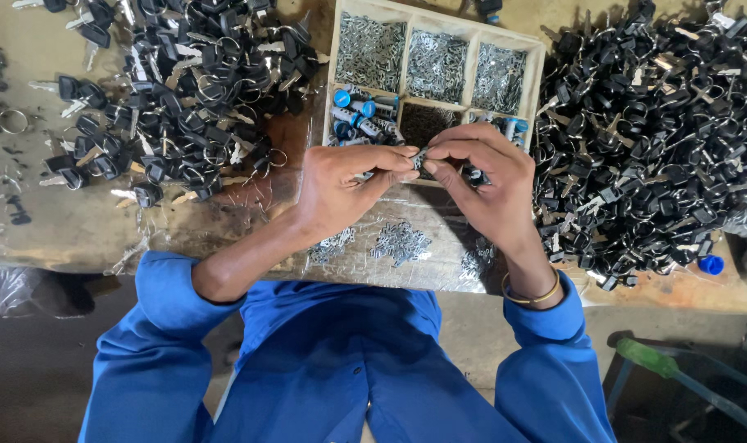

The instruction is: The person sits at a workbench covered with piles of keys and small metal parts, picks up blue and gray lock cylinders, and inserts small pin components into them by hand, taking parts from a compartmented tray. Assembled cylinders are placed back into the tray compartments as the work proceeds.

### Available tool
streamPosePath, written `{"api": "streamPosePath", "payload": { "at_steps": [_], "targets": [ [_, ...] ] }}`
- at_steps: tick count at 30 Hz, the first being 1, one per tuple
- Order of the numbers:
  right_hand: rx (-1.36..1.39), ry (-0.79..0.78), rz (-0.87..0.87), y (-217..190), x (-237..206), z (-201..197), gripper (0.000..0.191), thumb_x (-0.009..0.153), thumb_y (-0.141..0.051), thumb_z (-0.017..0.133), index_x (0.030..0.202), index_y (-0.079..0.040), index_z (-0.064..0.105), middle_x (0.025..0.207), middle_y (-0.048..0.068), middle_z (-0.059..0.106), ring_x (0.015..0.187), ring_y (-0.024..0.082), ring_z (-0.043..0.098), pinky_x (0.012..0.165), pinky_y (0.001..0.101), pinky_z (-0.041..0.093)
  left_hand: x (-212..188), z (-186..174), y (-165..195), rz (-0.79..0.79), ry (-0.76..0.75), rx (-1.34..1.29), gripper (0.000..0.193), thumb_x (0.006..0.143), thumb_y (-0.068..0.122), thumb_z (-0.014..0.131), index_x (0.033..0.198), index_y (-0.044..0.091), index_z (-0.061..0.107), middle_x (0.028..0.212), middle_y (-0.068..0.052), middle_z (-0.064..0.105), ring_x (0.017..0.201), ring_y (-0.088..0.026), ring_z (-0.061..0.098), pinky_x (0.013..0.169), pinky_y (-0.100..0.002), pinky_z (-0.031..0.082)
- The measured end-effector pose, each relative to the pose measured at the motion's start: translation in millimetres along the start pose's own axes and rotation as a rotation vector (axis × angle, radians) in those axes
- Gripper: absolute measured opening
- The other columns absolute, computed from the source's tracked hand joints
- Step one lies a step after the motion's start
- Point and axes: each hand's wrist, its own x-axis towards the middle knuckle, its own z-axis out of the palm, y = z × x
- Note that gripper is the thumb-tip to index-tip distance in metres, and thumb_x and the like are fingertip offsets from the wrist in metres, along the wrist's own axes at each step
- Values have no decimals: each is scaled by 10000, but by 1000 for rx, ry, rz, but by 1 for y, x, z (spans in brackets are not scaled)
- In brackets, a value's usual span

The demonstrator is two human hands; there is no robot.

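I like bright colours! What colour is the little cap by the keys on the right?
Blue cap, in the head view.

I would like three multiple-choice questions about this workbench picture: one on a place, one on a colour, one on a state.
1. Where does the wooden compartment tray lie?
A. between the two heaps of black-headed keys
B. on the floor
C. on the person's lap

2. What colour are the caps of the small metal cylinders in the tray?
A. red
B. blue
C. yellow

3. How is the small metal part held?
A. it lies free on the table
B. by the left hand alone
C. pinched between the fingertips of both hands

Answers: 1 A, the left key heap and the right key heap flank the tray. 2 B, the caps show bright blue. 3 C, the left hand and the right hand meet on the part, above the tray.
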Motion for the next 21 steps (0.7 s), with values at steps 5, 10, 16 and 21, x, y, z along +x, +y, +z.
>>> {"api": "streamPosePath", "payload": {
  "at_steps": [5,10,16,21],
  "targets": [
    [-135,22,-138,-2,-1,3,200,935,64,812,1084,-5,698,1146,111,699,1015,248,729,833,312,594,1,0,2,2,12,6,117,905,-9,806,1011,15,763,1071,-118,786,1047,-213,786,848,-291,653],
    [-127,80,-96,-2,-4,12,179,954,68,801,1087,-2,704,1146,110,697,984,210,719,784,283,585,2,-2,3,-6,33,-11,116,906,-8,809,1010,17,765,1050,-113,788,1066,-213,781,850,-290,658],
    [29,153,21,2,-9,24,164,969,55,801,1092,-2,709,1135,96,700,1000,168,694,813,256,562,1,-5,5,-11,49,6,119,901,-1,810,1011,23,771,1050,-112,791,1038,-205,788,836,-287,659],
    [285,151,144,4,-11,26,163,977,54,763,1119,-2,707,1171,118,668,992,164,673,812,277,571,-1,-4,7,-3,57,9,114,905,4,809,1011,25,771,1046,-109,790,1031,-206,791,831,-284,660]
  ]
}}
